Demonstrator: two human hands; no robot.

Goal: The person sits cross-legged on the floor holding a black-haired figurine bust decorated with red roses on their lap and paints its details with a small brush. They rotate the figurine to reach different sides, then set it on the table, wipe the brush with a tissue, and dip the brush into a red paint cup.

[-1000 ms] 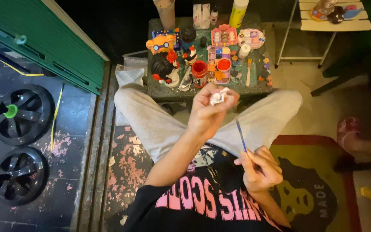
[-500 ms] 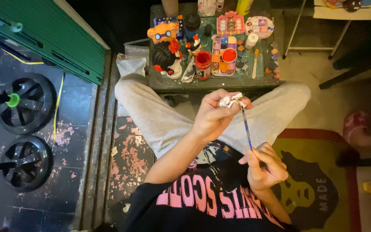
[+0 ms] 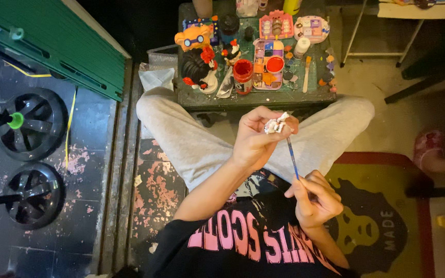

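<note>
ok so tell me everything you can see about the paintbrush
The paintbrush is thin with a blue handle, slanted nearly upright in view. The right hand pinches its lower end; its tip meets the small white figure that the left hand holds above the lap. The bristles are too small to make out. Nothing else touches it.

cluttered table (image 3: 197, 100) ahead, knees flanking

White figurine (image 3: 275, 125), blue-handled brush (image 3: 292, 159), red paint pot (image 3: 242, 70).
</note>
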